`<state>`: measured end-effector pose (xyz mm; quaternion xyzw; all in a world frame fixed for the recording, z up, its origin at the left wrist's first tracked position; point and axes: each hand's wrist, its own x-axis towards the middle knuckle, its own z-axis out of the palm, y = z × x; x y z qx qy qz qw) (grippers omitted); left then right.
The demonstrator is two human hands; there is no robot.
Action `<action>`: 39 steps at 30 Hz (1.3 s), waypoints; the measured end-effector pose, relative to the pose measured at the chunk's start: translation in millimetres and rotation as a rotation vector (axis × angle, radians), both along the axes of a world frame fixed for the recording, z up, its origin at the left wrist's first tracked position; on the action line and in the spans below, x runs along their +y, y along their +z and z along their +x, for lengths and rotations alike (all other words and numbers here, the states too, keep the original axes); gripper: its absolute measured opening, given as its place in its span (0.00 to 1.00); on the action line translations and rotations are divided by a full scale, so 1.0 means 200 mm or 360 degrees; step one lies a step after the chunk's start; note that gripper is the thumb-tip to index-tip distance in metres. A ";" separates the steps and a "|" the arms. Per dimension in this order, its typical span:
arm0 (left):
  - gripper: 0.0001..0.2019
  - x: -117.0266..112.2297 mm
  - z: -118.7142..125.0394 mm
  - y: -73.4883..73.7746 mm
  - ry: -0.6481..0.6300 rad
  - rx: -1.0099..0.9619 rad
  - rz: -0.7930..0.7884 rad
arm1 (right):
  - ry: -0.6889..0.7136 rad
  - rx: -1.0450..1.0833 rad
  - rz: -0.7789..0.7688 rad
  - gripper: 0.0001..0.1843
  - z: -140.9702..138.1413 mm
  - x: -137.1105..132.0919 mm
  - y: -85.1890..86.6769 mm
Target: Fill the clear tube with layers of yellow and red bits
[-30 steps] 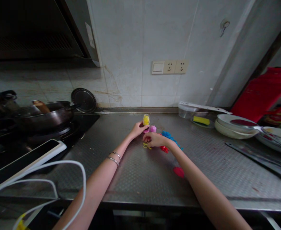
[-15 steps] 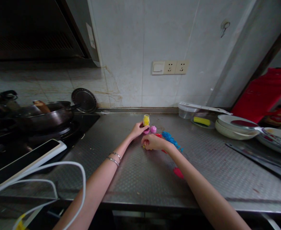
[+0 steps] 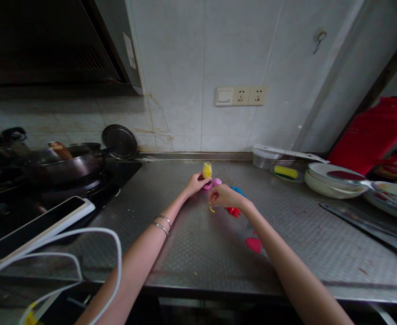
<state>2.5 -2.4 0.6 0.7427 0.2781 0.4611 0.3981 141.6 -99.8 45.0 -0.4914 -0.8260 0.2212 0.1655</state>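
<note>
Left hand (image 3: 194,184), at frame centre, grips the lower part of a small clear jar of yellow pieces (image 3: 207,169); the right hand (image 3: 223,196), just below and right, has curled fingers, contents undeterminable. A thin yellow strip (image 3: 212,209) lies beneath it, bright red shreds (image 3: 234,212) beside it, and a flat red-pink piece (image 3: 253,244) lower right of centre, all on the textured grey metal counter (image 3: 191,257).

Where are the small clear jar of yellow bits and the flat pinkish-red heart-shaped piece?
Small clear jar of yellow bits (image 3: 207,170): head view, middle of its side.
Flat pinkish-red heart-shaped piece (image 3: 253,244): head view, middle of its face.
</note>
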 end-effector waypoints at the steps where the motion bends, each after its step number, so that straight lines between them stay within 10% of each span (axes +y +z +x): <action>1: 0.18 0.00 0.00 0.00 0.0000 0.0001 -0.0002 | 0.0005 -0.0027 -0.0046 0.13 0.00 0.00 0.00; 25: 0.17 -0.02 0.00 0.02 0.0047 0.0031 -0.0020 | -0.0103 -0.0351 -0.0083 0.15 -0.11 -0.08 0.02; 39: 0.15 -0.02 -0.01 0.02 0.0056 0.0076 0.0015 | -0.0379 0.0354 0.0279 0.11 0.05 0.11 0.19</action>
